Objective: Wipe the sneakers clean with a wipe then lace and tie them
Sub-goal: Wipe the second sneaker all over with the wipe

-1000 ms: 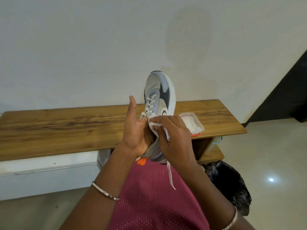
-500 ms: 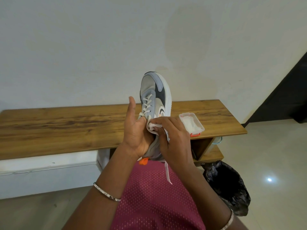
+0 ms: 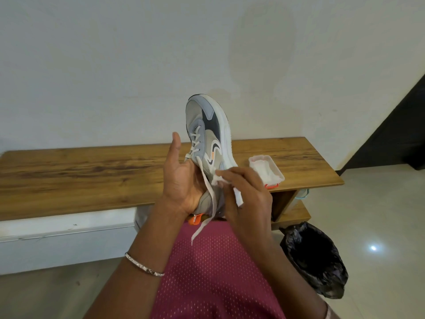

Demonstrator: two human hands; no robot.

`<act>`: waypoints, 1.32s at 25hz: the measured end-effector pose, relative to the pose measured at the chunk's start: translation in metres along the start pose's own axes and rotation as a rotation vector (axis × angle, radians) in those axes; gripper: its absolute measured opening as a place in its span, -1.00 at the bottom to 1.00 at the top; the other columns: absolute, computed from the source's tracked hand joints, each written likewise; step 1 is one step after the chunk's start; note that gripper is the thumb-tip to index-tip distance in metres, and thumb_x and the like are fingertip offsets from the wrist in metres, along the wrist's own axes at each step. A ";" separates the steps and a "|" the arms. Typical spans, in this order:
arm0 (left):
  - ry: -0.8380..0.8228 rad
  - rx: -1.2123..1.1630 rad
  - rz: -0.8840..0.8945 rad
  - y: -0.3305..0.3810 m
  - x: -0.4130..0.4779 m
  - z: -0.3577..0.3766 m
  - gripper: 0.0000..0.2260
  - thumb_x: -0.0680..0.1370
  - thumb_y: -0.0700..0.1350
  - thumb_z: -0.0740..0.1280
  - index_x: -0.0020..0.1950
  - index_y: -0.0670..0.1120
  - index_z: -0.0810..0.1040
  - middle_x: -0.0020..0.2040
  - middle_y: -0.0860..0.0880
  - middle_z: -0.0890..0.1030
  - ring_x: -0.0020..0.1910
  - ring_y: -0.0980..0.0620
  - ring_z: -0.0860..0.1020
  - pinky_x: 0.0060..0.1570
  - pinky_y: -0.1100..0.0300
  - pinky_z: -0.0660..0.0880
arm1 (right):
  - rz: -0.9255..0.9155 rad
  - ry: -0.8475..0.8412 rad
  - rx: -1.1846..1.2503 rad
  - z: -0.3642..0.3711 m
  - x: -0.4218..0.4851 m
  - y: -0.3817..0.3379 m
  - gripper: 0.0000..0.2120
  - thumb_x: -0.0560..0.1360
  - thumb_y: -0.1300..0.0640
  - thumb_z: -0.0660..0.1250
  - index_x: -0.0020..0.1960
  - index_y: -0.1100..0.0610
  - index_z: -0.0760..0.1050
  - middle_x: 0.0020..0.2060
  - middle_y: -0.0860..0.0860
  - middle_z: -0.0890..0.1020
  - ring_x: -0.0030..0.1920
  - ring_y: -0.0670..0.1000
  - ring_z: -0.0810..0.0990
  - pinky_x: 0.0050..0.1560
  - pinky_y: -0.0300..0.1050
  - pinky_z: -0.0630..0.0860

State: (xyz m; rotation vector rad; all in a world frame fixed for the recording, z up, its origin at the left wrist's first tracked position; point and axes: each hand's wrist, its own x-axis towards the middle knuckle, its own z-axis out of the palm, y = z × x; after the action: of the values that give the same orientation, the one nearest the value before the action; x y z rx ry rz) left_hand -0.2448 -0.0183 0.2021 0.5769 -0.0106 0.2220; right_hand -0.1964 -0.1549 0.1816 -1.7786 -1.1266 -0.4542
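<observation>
Head view: left hand (image 3: 181,187) cups the heel of the grey-and-white mesh sneaker (image 3: 211,130), held toe-up over the lap (image 3: 213,272); right hand (image 3: 246,199) pinches a crumpled white wipe (image 3: 217,179) against its side. Best braced firmly, wiping in long strokes clear of the loose white lace (image 3: 208,192).

Your left hand (image 3: 181,183) holds the sneaker (image 3: 208,134) from its left; your right hand (image 3: 248,196) presses the wipe (image 3: 217,180) on its right. Behind, a box (image 3: 266,170) sits on the tabletop (image 3: 92,173); a bag (image 3: 315,259) lies below right.

wall (image 3: 115,65): plain white | wooden bench (image 3: 69,176): against wall | floor (image 3: 379,215): glossy pale tile | black bag (image 3: 317,261): on floor
</observation>
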 end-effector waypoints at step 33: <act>0.312 0.073 0.012 0.008 0.004 -0.015 -0.50 0.48 0.01 0.30 0.38 -0.18 0.50 0.09 -0.22 0.65 0.05 -0.21 0.65 0.13 -0.14 0.58 | -0.001 -0.135 -0.142 -0.016 0.002 0.040 -0.79 0.48 0.40 0.39 0.06 0.20 0.64 0.03 0.04 0.65 0.10 -0.08 0.52 0.09 -0.43 0.40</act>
State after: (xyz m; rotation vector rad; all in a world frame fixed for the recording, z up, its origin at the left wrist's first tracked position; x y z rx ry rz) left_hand -0.2433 -0.0024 0.1939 0.6095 0.2969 0.3228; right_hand -0.1587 -0.1723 0.1699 -1.9571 -1.2144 -0.4291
